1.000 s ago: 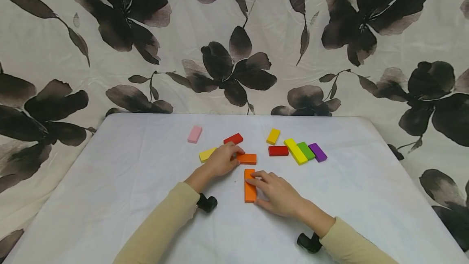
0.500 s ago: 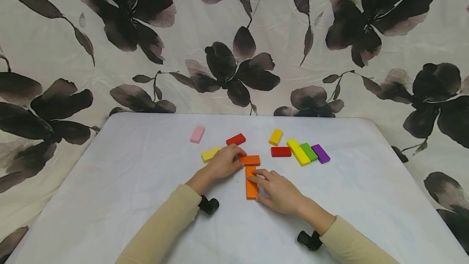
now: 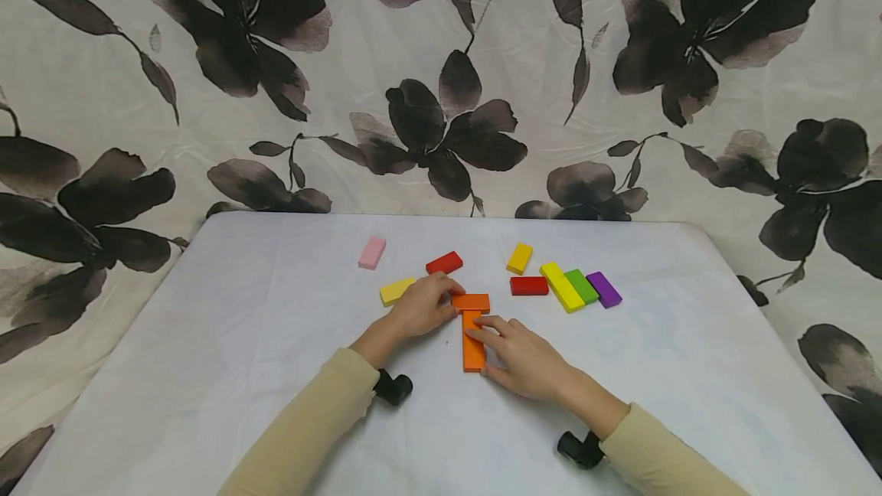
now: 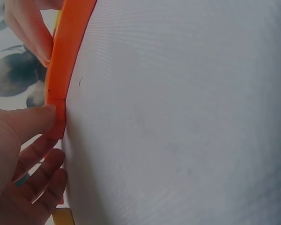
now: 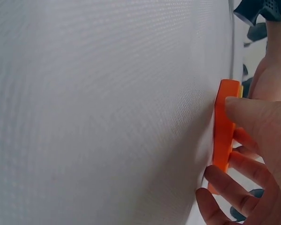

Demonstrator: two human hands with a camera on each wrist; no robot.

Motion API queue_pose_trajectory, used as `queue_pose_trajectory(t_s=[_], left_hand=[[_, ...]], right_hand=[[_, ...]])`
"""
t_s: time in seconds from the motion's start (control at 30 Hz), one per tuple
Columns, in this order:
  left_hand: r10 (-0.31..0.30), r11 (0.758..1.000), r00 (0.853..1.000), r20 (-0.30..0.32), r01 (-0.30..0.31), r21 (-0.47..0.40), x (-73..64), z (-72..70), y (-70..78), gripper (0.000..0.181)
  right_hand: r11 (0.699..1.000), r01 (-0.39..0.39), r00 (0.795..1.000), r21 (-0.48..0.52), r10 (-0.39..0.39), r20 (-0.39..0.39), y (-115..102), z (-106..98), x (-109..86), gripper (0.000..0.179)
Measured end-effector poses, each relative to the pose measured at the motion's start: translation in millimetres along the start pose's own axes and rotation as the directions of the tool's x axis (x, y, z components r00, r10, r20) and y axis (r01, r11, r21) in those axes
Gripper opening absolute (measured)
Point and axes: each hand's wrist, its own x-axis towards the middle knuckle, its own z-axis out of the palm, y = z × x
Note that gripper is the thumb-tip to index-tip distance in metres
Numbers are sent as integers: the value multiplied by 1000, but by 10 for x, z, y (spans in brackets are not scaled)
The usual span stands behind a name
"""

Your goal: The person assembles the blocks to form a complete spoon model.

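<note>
Two orange blocks form a T on the white tabletop. The crosswise orange block (image 3: 473,302) lies at the top, and the lengthwise orange block (image 3: 473,362) meets it from below. My left hand (image 3: 419,305) pinches the left end of the crosswise block between thumb and fingers; its thumb (image 4: 40,119) shows against that end in the left wrist view. From the right, my right hand (image 3: 527,360) grips the lengthwise block, fingertips on its upper part and thumb near its lower end. The right wrist view shows that block (image 5: 223,136) flat on the cloth.
Behind my left hand lie a yellow block (image 3: 396,292), a red block (image 3: 444,262) and a pink block (image 3: 372,252). Farther right are another yellow block (image 3: 520,259), a red one (image 3: 529,286), and a touching row of long yellow (image 3: 562,287), green (image 3: 582,286) and purple (image 3: 603,289) blocks.
The lengthwise orange block has slid away from me under my right hand, closing the gap to the crosswise one. My left hand keeps its hold. The whole view has shifted slightly.
</note>
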Motion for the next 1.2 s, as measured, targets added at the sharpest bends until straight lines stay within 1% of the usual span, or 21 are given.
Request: queue_pose_trajectory(t_s=[0.47,0.7,0.93,1.2], left_hand=[[14,1000,1000,-6,-14,2,-2,1,-3,25],[-7,1000,1000,-1,7,4,-1,13,-11,25],[-21,1000,1000,-8,21,4,0,7,-6,28],[-15,1000,1000,-4,15,7,12,18,-6,24]], right_hand=[[1000,-11,1000,19,11,6,11,-1,5,53],[1000,-22,1000,21,21,16,6,9,7,54],[999,-20,1000,34,20,1,15,20,9,54],[999,-20,1000,33,20,0,24,23,0,54]])
